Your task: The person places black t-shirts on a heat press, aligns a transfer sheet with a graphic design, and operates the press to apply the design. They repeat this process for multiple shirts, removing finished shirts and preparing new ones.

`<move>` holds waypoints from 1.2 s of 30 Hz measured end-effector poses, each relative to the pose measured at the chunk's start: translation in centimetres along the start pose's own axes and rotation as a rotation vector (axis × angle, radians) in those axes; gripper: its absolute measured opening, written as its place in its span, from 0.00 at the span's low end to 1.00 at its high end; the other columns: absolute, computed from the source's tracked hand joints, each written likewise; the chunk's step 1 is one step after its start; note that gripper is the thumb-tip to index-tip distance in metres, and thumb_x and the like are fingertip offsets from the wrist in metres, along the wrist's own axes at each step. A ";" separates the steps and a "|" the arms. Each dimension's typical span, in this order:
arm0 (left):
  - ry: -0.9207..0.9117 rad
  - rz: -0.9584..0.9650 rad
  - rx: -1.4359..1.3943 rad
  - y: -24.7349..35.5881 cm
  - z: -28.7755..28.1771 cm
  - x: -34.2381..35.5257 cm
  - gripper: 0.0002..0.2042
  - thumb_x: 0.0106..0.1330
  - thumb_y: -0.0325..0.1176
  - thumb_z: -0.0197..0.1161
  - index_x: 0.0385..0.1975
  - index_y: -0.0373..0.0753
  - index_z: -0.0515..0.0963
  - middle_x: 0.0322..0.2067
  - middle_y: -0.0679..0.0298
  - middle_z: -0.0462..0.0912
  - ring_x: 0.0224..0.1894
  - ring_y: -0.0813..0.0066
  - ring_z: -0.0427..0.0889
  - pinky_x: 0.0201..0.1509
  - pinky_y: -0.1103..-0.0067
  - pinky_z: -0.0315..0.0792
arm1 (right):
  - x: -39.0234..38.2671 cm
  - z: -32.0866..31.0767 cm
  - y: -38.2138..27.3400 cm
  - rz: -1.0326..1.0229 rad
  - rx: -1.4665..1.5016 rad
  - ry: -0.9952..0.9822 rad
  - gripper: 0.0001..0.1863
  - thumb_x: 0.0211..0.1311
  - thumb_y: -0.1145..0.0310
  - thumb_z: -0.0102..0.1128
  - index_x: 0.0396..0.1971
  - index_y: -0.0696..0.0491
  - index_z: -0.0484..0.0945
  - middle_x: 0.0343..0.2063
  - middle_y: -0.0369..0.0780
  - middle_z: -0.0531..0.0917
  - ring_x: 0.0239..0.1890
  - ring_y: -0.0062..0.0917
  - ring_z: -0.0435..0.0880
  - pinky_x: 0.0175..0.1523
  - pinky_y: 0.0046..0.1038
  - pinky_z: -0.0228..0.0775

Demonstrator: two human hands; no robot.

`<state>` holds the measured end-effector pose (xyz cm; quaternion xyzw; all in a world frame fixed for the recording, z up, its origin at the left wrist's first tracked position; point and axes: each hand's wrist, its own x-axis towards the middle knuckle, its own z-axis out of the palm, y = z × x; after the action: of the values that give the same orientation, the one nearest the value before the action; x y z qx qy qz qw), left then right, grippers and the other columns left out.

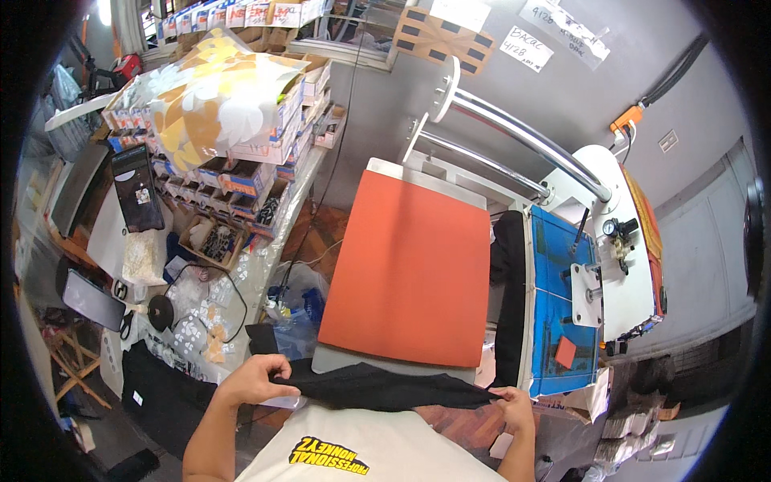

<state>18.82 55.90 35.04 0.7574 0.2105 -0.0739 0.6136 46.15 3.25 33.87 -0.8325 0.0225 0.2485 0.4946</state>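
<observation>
My left hand (255, 381) and my right hand (511, 408) pinch opposite ends of a black fabric piece (373, 387), stretched sideways across the near end of a grey press platen (333, 359). An orange rectangular pad (405, 265) lies on the platen, just beyond the fabric. Under my hands shows the cream shirt (385, 450) that I wear. Right of the platen, a dark padded strip (507, 297) runs beside the blue upper part (554, 265) of the press.
A left-hand table holds stacked small-parts boxes (257, 177), two phones (136, 189) (92, 297), a black cable and plastic bags. Black cloth (161, 410) lies at the lower left. White machine housing (626, 305) with a gauge is at the right. Stacked bundles (626, 434) sit lower right.
</observation>
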 end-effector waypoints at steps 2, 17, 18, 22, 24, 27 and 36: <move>-0.015 0.066 -0.023 1.1 -0.7 -0.8 0.14 0.50 0.30 0.81 0.28 0.35 0.80 0.29 0.63 0.83 0.34 0.77 0.79 0.39 0.78 0.73 | -0.1 -3.1 -1.8 0.042 -0.159 -0.094 0.09 0.50 0.83 0.71 0.34 0.60 0.88 0.29 0.38 0.88 0.33 0.20 0.85 0.39 0.23 0.77; 0.871 0.652 0.811 23.4 -12.5 27.5 0.13 0.62 0.42 0.70 0.35 0.37 0.89 0.33 0.49 0.87 0.35 0.54 0.86 0.45 0.67 0.77 | 21.7 -6.2 -34.0 -0.535 -0.835 0.474 0.17 0.55 0.59 0.65 0.41 0.49 0.90 0.41 0.49 0.89 0.45 0.42 0.89 0.53 0.36 0.78; 0.868 0.471 0.856 22.6 -13.1 30.5 0.14 0.60 0.45 0.71 0.36 0.43 0.90 0.37 0.47 0.88 0.40 0.48 0.86 0.49 0.63 0.77 | 24.6 -4.6 -33.8 -0.506 -0.887 0.496 0.16 0.55 0.61 0.63 0.42 0.48 0.90 0.42 0.49 0.89 0.47 0.42 0.88 0.56 0.38 0.78; 0.725 -0.121 0.273 20.9 -9.0 39.1 0.10 0.66 0.38 0.70 0.39 0.40 0.89 0.35 0.56 0.90 0.31 0.65 0.91 0.40 0.71 0.84 | 36.3 -0.3 -28.2 -0.018 -0.444 0.396 0.15 0.58 0.68 0.58 0.43 0.51 0.89 0.38 0.47 0.90 0.36 0.37 0.92 0.46 0.36 0.83; 0.744 -0.155 -0.125 15.2 -10.5 42.6 0.08 0.68 0.31 0.68 0.39 0.33 0.86 0.32 0.56 0.88 0.26 0.69 0.89 0.33 0.76 0.84 | 39.7 5.1 -26.4 0.054 0.054 0.275 0.09 0.65 0.73 0.56 0.44 0.53 0.79 0.28 0.46 0.85 0.26 0.31 0.87 0.24 0.32 0.76; 0.779 -0.102 -0.282 13.5 -8.8 46.5 0.08 0.69 0.29 0.66 0.40 0.29 0.83 0.30 0.56 0.87 0.28 0.68 0.88 0.32 0.77 0.84 | 46.5 5.9 -22.2 0.038 0.177 0.331 0.08 0.66 0.73 0.55 0.44 0.53 0.77 0.29 0.45 0.85 0.20 0.31 0.83 0.21 0.31 0.72; 0.350 0.464 0.900 11.9 2.6 46.7 0.30 0.68 0.47 0.65 0.69 0.44 0.70 0.69 0.55 0.70 0.76 0.53 0.61 0.79 0.53 0.50 | 41.2 13.9 -21.2 -0.631 -0.988 0.158 0.40 0.71 0.39 0.52 0.73 0.50 0.62 0.76 0.49 0.57 0.79 0.47 0.50 0.77 0.52 0.48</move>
<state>66.18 62.19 27.83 0.9733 0.0843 0.1078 0.1841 82.78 34.28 27.73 -0.9466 -0.3079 0.0077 0.0952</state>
